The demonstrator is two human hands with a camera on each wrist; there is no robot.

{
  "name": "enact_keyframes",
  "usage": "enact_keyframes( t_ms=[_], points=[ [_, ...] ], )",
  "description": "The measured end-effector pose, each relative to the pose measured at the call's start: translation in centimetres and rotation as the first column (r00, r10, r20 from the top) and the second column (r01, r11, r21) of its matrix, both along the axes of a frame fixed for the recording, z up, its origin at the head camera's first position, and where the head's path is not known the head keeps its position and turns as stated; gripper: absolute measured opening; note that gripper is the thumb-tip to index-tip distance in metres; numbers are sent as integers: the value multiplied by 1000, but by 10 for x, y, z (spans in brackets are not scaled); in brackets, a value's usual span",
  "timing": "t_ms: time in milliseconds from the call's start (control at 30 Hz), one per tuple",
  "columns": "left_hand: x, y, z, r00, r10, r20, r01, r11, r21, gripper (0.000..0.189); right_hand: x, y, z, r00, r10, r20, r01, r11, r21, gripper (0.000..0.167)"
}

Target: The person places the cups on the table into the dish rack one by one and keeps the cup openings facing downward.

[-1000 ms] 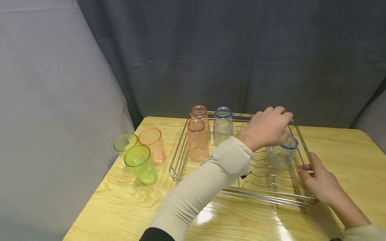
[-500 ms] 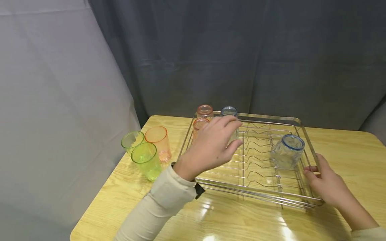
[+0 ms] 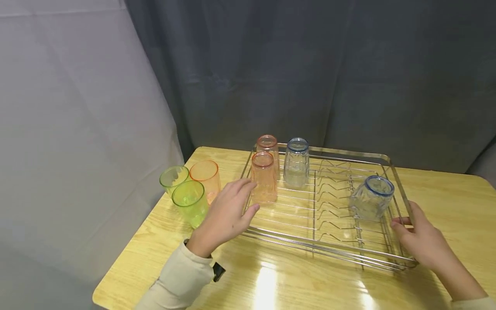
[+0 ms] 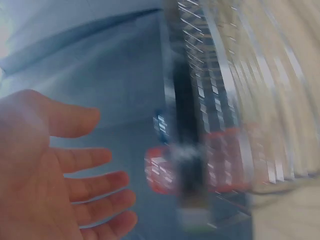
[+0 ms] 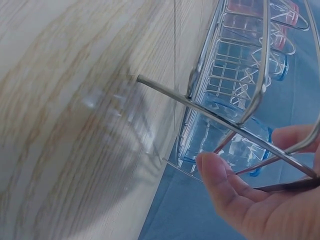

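My left hand (image 3: 226, 214) is over the left front corner of the wire dish rack (image 3: 350, 247), its fingers spread and holding nothing. In the left wrist view the palm faces the camera with loose, straight fingers. Just beyond the fingertips an orange glass (image 3: 265, 183) stands upside down in the rack. A pinkish glass (image 3: 267, 143) and a clear blue-rimmed glass (image 3: 296, 165) are upended behind it. My right hand (image 3: 424, 239) grips the rack's right side, fingers curled round the wires (image 5: 270, 157). Close by, another blue-rimmed glass (image 3: 372, 198) leans tilted inside the rack.
Left of the rack, an orange glass (image 3: 205, 174) and two green glasses (image 3: 190, 204) stand mouth up on the wooden table (image 3: 155, 249). Dark curtain (image 3: 263, 73) hangs behind the table, and pale cloth (image 3: 77, 129) along the left side.
My left hand has moved from the tilted blue-rimmed glass leftward to the rack's left front corner, fingers spread. My right hand keeps its hold on the rack. The view has shifted slightly.
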State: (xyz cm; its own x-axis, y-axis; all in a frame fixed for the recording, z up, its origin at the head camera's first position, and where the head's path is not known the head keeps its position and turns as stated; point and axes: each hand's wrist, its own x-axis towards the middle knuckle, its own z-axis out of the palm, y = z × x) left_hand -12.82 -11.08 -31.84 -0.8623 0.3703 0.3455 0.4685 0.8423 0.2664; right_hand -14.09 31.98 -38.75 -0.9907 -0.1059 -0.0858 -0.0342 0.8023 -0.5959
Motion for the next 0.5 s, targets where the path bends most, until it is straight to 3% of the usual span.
enact_keyframes(
  t_ms=[333,500],
  points=[
    [-17,-11,-42,985,126,117,-142,980,137,57,-1,3,0,1000,1,0,-1,1000,-1,75],
    [-22,-11,-59,969,144,200,-184,963,195,65,1,1,-1,1000,2,4,-2,1000,-13,74]
  ],
)
